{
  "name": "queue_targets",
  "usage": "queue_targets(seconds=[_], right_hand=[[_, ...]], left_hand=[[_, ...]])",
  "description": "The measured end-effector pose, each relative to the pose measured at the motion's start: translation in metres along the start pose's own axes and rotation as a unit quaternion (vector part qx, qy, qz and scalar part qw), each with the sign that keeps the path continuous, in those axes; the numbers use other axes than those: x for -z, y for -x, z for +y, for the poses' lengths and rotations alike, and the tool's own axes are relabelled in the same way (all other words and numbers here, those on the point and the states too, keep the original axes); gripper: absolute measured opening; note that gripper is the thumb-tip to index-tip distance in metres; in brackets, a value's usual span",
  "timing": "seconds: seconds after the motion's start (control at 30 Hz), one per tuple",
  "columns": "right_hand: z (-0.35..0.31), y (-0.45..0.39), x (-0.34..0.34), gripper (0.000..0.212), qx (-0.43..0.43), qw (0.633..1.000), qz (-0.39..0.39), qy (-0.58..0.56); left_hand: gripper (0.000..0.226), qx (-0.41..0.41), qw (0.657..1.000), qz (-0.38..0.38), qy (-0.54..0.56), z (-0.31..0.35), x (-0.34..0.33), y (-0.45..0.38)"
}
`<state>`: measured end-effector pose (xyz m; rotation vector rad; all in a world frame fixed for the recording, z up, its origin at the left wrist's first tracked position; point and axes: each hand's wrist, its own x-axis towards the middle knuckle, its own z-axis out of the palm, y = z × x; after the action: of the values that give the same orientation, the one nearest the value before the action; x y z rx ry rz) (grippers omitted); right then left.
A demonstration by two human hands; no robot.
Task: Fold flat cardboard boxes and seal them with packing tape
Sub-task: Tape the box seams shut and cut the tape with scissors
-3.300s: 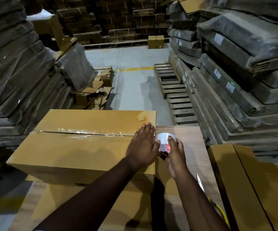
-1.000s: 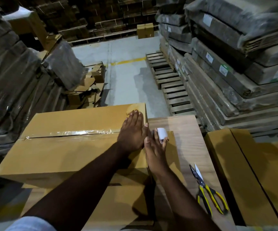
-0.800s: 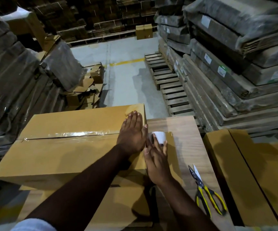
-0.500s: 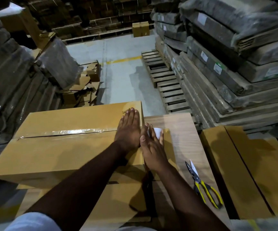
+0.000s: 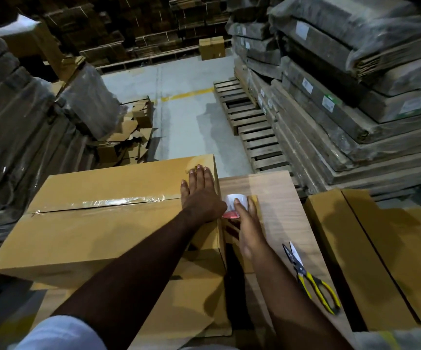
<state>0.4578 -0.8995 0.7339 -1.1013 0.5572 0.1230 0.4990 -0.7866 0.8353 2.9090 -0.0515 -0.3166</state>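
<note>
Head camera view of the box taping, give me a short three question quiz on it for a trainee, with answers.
1. True or false: the scissors lie on the table, touched by neither hand.
2. Which hand grips the tape roll? A) left hand B) right hand C) neither
3. Fill in: the left hand presses flat on top of the ______, at the end of the taped seam.

Key
1. True.
2. B: the right hand holds the roll just off the cardboard box, at its right edge.
3. Cardboard box.
</note>
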Motion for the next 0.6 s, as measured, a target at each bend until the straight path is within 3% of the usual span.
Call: queue_targets(seconds=[0.17,0.33,0.47,0.53,0.6], right_hand=[[0.015,-0.017,-0.003,0.078,0.038,0.998,0.037,0.014],[0.017,-0.012,-0.003,0.081,0.041,0.986,0.063,0.147],[0.002,0.001,-0.006,0.079,0.121,0.934,0.053,0.334],[-0.004,0.027,-0.013,0.073,0.175,0.934,0.027,0.311],[-0.010,0.058,-0.022,0.073,0.147,0.947,-0.033,0.282]], left_hand=[[0.112,0.021,1.000,-0.006,-0.013,0.005,0.000,-0.002],[0.118,0.017,1.000,-0.017,-0.009,0.009,0.002,-0.001],[0.084,-0.044,0.999,0.030,-0.009,-0.008,-0.007,-0.003],[0.077,-0.053,0.997,0.051,0.013,-0.014,-0.010,-0.004],[0.075,-0.059,0.996,0.059,0.009,-0.015,-0.012,-0.005]])
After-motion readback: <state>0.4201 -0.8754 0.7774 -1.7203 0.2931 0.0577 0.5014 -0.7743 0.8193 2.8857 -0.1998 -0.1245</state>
